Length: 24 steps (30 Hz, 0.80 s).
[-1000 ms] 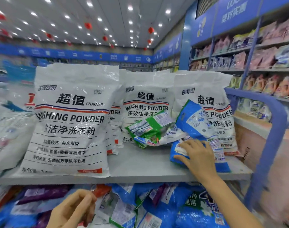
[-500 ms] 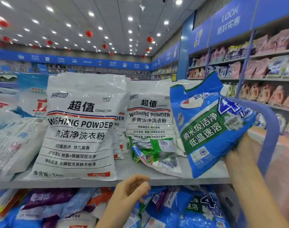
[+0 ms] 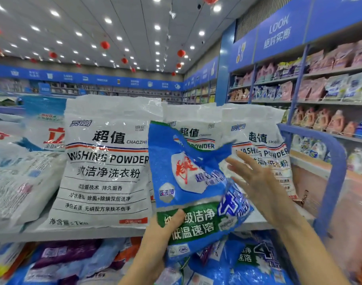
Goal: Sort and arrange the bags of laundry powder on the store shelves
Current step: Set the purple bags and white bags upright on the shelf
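Observation:
A blue and green bag of laundry powder (image 3: 193, 188) hangs upright in front of the shelf, its top folded over. My left hand (image 3: 162, 233) grips its lower left corner, thumb across the green band. My right hand (image 3: 256, 186) is beside the bag's right edge with fingers spread and straight, holding nothing. Behind it, three large white "WASHING POWDER" bags (image 3: 106, 161) stand in a row on the grey top shelf (image 3: 77, 233).
The lower shelf holds a heap of blue and purple powder bags (image 3: 237, 264). More white bags (image 3: 13, 186) lean at the far left. A blue metal end rail (image 3: 336, 171) bounds the shelf on the right. Wall shelves with pink and blue packs (image 3: 320, 87) stand beyond the aisle.
The blue bag passed from my right hand to my left and moved left to the middle. My right hand let go and opened. The small green bag on the shelf is now hidden.

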Motion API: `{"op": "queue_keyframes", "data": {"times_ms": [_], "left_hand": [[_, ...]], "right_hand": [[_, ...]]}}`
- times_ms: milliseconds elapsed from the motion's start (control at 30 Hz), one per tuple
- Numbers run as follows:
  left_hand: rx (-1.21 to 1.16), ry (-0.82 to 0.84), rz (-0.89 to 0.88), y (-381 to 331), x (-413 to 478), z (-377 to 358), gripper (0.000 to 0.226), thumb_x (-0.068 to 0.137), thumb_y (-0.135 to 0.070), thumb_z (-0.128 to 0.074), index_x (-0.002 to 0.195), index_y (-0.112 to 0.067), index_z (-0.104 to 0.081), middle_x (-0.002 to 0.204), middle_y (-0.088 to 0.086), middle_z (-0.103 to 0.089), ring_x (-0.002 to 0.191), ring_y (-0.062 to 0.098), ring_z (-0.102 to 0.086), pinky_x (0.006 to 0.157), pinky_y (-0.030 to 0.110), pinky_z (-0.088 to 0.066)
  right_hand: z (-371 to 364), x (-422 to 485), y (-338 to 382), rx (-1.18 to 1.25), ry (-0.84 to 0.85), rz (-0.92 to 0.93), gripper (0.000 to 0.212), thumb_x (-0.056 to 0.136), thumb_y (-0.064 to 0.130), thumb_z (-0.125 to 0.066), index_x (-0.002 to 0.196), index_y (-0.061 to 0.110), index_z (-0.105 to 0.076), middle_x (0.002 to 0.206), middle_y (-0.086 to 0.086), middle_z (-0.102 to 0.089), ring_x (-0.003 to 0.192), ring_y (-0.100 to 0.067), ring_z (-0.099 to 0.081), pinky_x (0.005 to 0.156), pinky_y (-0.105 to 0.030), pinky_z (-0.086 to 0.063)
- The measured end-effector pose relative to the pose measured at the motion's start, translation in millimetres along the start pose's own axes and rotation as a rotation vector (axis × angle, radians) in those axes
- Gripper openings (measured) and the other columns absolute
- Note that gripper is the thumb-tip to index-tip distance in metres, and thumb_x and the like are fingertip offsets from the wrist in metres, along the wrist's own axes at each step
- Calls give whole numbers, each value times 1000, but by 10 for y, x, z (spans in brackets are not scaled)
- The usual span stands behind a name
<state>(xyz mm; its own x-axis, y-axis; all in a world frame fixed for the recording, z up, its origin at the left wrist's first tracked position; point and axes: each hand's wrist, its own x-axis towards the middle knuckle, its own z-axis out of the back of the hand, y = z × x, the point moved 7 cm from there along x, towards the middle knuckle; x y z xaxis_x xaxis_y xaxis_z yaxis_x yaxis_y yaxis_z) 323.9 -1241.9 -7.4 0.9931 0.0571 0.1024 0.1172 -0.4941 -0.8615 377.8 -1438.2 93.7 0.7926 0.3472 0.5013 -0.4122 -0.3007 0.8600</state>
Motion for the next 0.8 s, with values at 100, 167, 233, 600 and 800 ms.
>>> {"op": "queue_keyframes", "data": {"times_ms": [100,167,233,600,800], "left_hand": [[182,-18,-37,-25,-16,133,65,47,-30,-94,102,-9,-66,91,15,-75,78,30,-73,58,31,-57],[268,-12,-59,-45,-58,208,69,43,-38,-88,103,-11,-66,92,11,-75,81,25,-73,61,29,-57],[373,-1,-92,-87,-116,318,75,44,-43,-84,109,-12,-64,97,4,-76,89,19,-72,69,26,-56],[548,-145,-224,-534,-318,897,25,69,-14,-85,88,-13,-69,73,-1,-74,62,4,-67,52,10,-47],[522,-290,-296,-817,-459,1160,42,56,-45,-72,92,-22,-67,82,-10,-75,72,2,-69,60,16,-49]], "right_hand": [[-237,159,32,-371,-28,32,29,85,34,-63,112,25,-61,100,13,-72,96,-4,-67,79,-20,-52],[-262,247,101,-386,-196,63,16,89,22,-58,95,11,-67,80,6,-75,73,-8,-70,62,-21,-52],[-196,331,258,-336,-324,74,16,92,15,-55,82,10,-67,67,6,-72,60,-7,-67,52,-20,-52],[-563,490,22,-24,-203,-31,20,91,29,-52,90,15,-67,82,3,-74,71,-9,-69,61,-23,-56],[-1002,252,-667,-202,-77,-168,22,82,35,-61,90,16,-69,87,-2,-74,79,-16,-68,69,-30,-55]]}}
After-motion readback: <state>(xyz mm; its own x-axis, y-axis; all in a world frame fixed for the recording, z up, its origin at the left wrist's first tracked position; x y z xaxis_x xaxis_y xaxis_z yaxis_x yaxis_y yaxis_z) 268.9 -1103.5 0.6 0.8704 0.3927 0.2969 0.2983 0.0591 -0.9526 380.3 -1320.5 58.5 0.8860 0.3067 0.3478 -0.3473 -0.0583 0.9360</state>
